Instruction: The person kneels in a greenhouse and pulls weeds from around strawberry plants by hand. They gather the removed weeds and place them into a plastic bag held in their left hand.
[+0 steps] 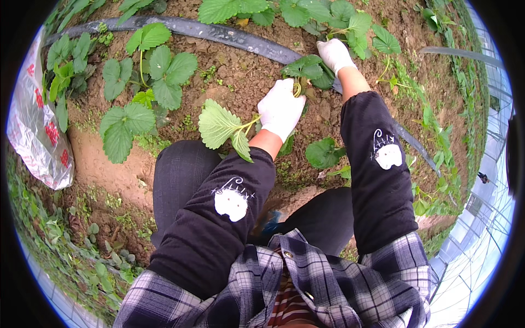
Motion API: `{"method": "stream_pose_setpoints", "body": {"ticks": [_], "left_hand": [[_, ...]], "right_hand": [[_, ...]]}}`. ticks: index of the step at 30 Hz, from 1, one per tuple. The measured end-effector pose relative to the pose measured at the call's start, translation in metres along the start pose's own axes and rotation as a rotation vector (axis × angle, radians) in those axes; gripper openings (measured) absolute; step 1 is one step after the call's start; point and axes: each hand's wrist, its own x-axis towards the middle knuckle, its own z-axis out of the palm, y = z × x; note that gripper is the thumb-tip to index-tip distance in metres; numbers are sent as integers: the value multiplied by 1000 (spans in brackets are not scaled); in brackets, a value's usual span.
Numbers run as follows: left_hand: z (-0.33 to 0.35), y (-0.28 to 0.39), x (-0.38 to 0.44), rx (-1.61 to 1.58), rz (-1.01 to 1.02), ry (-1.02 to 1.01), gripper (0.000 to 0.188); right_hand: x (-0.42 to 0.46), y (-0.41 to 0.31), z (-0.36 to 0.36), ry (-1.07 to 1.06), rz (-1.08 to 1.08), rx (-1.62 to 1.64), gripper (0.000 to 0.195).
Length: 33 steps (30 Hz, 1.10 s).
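Note:
My left hand (283, 108), in a white glove, is closed around a bunch of picked strawberry leaves. One pale-backed leaf (220, 124) sticks out to the left, and a darker leaf (303, 67) stands above the fist. Curved stems (297, 88) show at the fingers. Farther forward, my right hand (336, 56), gloved too, reaches to the stem base of a rooted strawberry plant (359, 30). Its fingers are curled, but the tips are partly hidden among stems, so the grip is not plain. Both forearms wear black sleeve covers.
A black drip hose (217, 36) crosses the soil bed (242, 65). Strawberry plants (166, 74) grow at left, and a small one (324, 153) is near my knees. A clear plastic bag with red print (45, 135) lies at far left. Greenhouse framing (471, 229) shows at right.

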Motion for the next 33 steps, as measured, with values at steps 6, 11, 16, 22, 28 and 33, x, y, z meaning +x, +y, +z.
{"method": "stream_pose_setpoints", "body": {"ticks": [6, 11, 16, 22, 28, 33], "left_hand": [[-3, -3, 0, -11, -5, -18, 37], [-2, 2, 0, -9, 17, -42, 37], [-4, -3, 0, -19, 17, -48, 40], [-2, -2, 1, 41, -8, -34, 40], [0, -1, 1, 12, -5, -21, 37], [-5, 0, 0, -10, -23, -47, 36]], "right_hand": [[-23, 5, -14, 134, 167, 192, 34], [-27, 17, 3, 199, 217, 168, 35], [-42, 20, -5, 212, 254, 222, 39], [-46, 25, -13, 143, 59, 316, 36], [-31, -8, -15, -20, 130, 222, 36], [-12, -2, 7, -102, 31, 141, 32]]}}
